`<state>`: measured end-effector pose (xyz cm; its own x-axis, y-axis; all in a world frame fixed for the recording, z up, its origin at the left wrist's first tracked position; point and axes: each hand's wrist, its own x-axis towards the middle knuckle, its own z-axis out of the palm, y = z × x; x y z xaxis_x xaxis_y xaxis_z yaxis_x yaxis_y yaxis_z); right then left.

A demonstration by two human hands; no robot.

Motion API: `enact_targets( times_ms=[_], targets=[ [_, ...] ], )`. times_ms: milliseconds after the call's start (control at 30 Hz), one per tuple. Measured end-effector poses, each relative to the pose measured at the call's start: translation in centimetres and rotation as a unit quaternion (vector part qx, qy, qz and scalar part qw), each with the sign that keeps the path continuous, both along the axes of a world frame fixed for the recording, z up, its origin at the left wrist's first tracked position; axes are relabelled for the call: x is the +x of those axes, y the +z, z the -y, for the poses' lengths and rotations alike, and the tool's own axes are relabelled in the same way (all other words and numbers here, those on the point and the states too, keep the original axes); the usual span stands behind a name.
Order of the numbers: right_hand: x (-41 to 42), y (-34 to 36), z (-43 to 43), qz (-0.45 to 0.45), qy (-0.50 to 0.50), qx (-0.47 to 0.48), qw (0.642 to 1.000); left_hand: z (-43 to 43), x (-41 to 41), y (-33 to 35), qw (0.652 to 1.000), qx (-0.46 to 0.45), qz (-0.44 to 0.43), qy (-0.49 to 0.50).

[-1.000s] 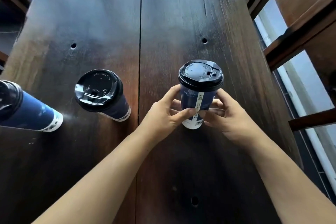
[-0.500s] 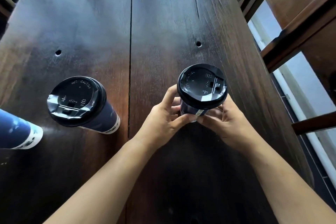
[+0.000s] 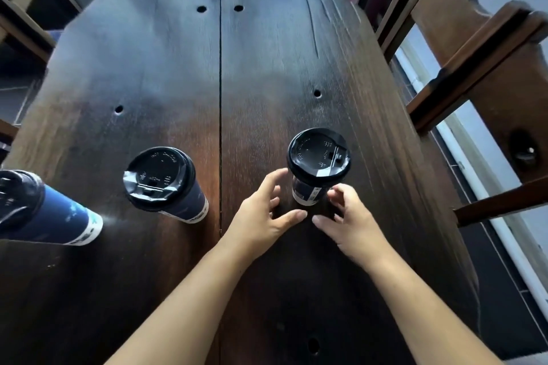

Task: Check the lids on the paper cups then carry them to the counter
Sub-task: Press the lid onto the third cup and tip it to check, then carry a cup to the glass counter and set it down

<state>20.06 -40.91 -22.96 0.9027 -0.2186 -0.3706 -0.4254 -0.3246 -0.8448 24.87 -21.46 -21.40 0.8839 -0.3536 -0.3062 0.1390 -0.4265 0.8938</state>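
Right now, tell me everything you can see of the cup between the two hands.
The right-hand cup is a dark blue paper cup with a white band at its base, standing upright on the dark wooden table, right of the centre seam. Its black plastic lid looks seated, sip flap toward the right. The left hand and right hand flank it, open; contact is unclear.

Dark wooden table (image 3: pixel 267 74) lying bare beyond three lidded navy paper cups: right one (image 3: pixel 317 166), middle one (image 3: pixel 166 184), left-edge one (image 3: pixel 44 210). Wooden chair frames (image 3: pixel 474 47) crowding right side.
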Motion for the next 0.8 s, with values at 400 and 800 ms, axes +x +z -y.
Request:
enact_targets(
  times_ms=[400, 800],
  targets=[
    [-4.7, 12.4, -5.1, -0.108, 0.161, -0.214, 0.957, -6.3, -6.0, 11.8, 0.984, 0.169, 0.041, -0.027],
    [-7.5, 18.8, -10.0, -0.078, 0.212, -0.331, 0.916, -12.6, -9.0, 16.7, 0.948, 0.299, 0.07, -0.085]
  ],
)
